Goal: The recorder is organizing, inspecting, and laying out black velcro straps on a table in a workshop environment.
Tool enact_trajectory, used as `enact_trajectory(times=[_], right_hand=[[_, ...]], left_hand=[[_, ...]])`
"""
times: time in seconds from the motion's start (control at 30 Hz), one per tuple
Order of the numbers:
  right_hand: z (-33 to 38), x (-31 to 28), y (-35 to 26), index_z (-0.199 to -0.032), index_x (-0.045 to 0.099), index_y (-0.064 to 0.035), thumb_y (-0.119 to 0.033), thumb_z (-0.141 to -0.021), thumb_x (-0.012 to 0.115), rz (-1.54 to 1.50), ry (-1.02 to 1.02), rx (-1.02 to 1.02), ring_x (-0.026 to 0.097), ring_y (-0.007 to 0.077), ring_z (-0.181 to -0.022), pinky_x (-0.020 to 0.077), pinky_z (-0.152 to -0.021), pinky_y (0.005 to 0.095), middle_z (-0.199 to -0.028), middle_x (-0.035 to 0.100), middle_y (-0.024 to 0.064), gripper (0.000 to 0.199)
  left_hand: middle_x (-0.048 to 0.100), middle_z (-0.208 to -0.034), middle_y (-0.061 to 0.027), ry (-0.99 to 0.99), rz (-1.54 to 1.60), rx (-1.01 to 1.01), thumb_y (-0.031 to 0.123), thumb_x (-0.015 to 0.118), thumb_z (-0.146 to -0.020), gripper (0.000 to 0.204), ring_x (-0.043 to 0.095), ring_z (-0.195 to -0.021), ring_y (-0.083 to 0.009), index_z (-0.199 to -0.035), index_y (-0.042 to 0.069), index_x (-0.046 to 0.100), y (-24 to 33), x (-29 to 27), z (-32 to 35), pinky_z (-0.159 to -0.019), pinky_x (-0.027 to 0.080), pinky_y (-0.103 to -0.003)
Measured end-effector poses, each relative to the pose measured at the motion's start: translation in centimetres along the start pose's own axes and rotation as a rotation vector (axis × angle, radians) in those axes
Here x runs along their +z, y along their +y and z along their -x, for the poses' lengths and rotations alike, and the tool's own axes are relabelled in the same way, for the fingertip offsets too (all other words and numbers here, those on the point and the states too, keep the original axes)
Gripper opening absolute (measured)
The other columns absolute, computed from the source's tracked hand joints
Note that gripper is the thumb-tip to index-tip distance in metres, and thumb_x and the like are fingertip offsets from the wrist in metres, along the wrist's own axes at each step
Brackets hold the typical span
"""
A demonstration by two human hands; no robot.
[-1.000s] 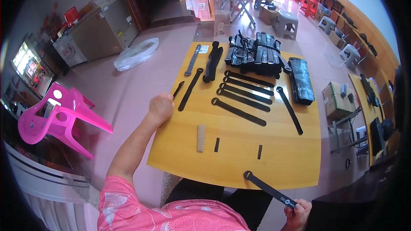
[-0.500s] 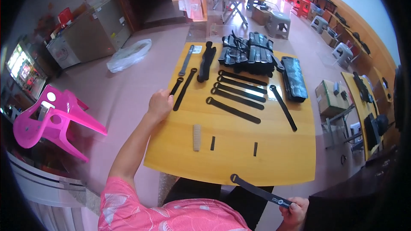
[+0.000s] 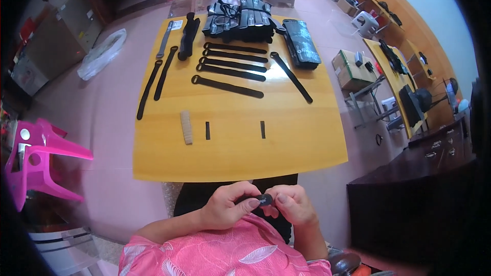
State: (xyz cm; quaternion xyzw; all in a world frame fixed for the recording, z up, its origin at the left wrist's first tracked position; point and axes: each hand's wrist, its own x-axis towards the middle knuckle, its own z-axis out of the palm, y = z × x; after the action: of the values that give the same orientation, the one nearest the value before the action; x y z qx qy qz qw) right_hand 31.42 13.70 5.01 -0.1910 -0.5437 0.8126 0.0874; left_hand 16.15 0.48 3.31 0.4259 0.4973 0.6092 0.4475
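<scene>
Over my lap, just in front of the table's near edge, both hands grip a black strap (image 3: pixel 264 200) held close to my body. My left hand (image 3: pixel 230 208) pinches it between thumb and fingers, and my right hand (image 3: pixel 295 205) closes on its other side. Only a short dark piece with a light mark shows; the rest is hidden by my hands. On the yellow table (image 3: pixel 235 161) lies a row of several black straps with end loops (image 3: pixel 230 86). Two more black straps, one (image 3: pixel 149 90) at the left edge, lie apart, and another strap (image 3: pixel 292 78) slants at the right.
At the table's far side are a pile of bundled black straps (image 3: pixel 238 23), a black packet (image 3: pixel 302 46), a strap bundle (image 3: pixel 189 36) and a grey strap (image 3: pixel 164 40). Nearer lie a beige ribbed strip (image 3: pixel 186 128) and two short black strips (image 3: pixel 207 130). A pink stool (image 3: pixel 43 158) stands left.
My left hand has let go of a strap at the table's left edge and come back to my lap. My right hand has moved left with its strap, which both hands now hold.
</scene>
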Motion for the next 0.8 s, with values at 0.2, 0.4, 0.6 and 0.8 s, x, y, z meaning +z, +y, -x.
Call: enact_trajectory(times=[0.2, 0.4, 0.6, 0.8], right_hand=[[1.6, -0.3, -0.4, -0.087, 0.064, 0.0059, -0.011, -0.085, 0.062, -0.014, 0.034, 0.068, 0.057, 0.0093, -0.059, 0.0444, -0.052, 0.0195, -0.072, 0.063, 0.0078, 0.018], [1.9, -0.5, 0.0, -0.088, 0.066, 0.0062, -0.003, -0.082, 0.064, -0.005, -0.010, 0.069, 0.058, 0.0080, -0.058, 0.0453, -0.052, 0.0184, -0.072, 0.065, 0.0069, 0.011], [1.9, -0.2, 0.1, -0.088, 0.065, 0.0063, -0.003, -0.082, 0.064, 0.016, 0.034, 0.052, 0.057, 0.0074, -0.059, 0.0447, -0.051, 0.0183, -0.073, 0.066, 0.0069, 0.011], [1.8, 0.3, -0.9, -0.082, 0.063, 0.0039, -0.004, -0.080, 0.064, 0.021, 0.110, 0.072, 0.053, 0.0058, -0.055, 0.0401, -0.048, 0.0178, -0.068, 0.062, 0.0044, 0.008]], left_hand=[[0.054, -0.077, -0.0019, -0.087, 0.093, -0.070, 0.008, 0.060, -0.088, 0.009, 0.048, -0.067, -0.0079, -0.092, 0.000, 0.062, -1.0, 0.6, 0.2, -0.059, 0.039, -0.022], [0.055, -0.078, -0.0018, -0.165, 0.095, -0.070, 0.009, 0.060, -0.088, 0.009, 0.048, -0.070, -0.0077, -0.090, 0.000, 0.062, -0.9, 0.4, -0.2, -0.061, 0.039, -0.023], [0.053, -0.076, -0.0012, -0.189, 0.111, -0.121, 0.010, 0.060, -0.088, 0.010, 0.049, -0.071, -0.0084, -0.088, 0.000, 0.062, -1.1, 0.1, -0.8, -0.062, 0.039, -0.023], [0.054, -0.076, -0.0032, -0.229, 0.052, 0.010, 0.010, 0.061, -0.087, 0.009, 0.050, -0.069, -0.0117, -0.087, 0.001, 0.062, -1.7, 0.3, -2.0, -0.062, 0.040, -0.025]])
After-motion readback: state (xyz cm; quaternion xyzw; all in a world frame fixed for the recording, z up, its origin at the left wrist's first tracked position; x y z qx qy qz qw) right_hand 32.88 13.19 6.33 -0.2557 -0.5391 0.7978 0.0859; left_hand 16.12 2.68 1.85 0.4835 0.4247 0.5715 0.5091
